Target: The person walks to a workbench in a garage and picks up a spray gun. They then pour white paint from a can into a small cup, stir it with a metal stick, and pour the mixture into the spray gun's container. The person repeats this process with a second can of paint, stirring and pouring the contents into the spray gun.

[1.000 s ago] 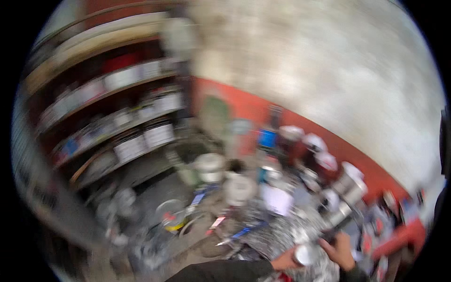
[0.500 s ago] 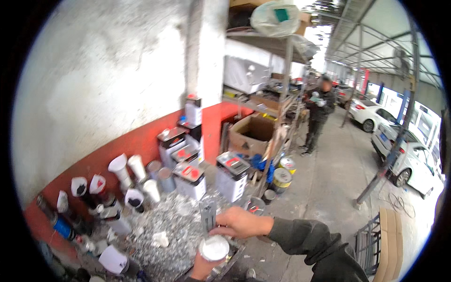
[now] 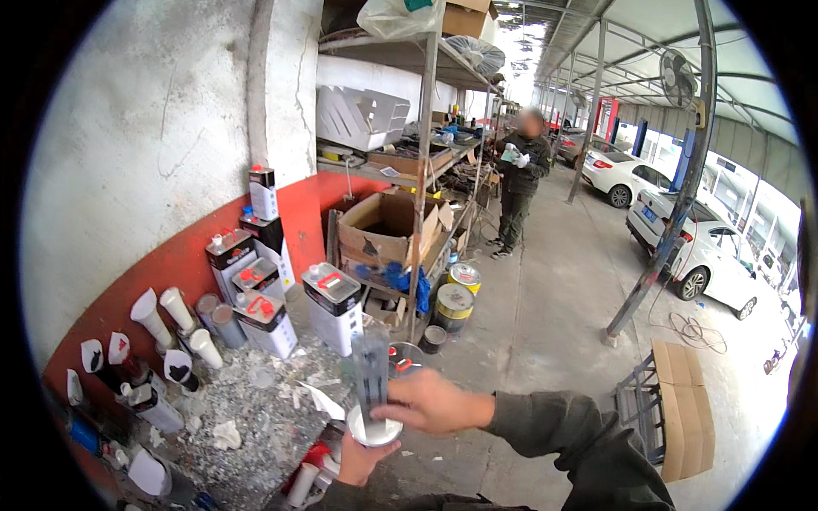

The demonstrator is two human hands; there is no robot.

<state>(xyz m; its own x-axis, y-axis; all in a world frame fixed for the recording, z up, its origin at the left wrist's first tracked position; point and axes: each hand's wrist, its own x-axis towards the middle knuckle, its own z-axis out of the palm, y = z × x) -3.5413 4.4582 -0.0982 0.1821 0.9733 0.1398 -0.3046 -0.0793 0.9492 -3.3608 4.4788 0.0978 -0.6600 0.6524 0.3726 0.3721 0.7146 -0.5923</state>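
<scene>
My right hand (image 3: 434,400) grips a flat grey stick (image 3: 371,362), held upright with its lower part over or inside a small cup (image 3: 379,433) of white material. My left hand (image 3: 358,460) is closed around that cup from below. Both hands are beside the front right edge of a paint-spattered bench (image 3: 256,409). On the bench stand several white-and-black rectangular tins (image 3: 336,324), several cans topped with white paper funnels (image 3: 149,319), and crumpled white scraps (image 3: 226,434). The inside of the cup is partly hidden by my fingers.
Metal shelving (image 3: 423,196) holds cardboard boxes (image 3: 375,247). A person (image 3: 520,183) stands in the aisle, holding small light objects. Drums (image 3: 456,311) stand by the shelves. A post (image 3: 648,281), cardboard on a metal frame (image 3: 682,409), a hose (image 3: 690,332) and white cars (image 3: 690,251) are on the right.
The view has swung rightward from the shelf corner toward the aisle. Since half a second ago, the stick in my right hand has come down to the cup in my left hand.
</scene>
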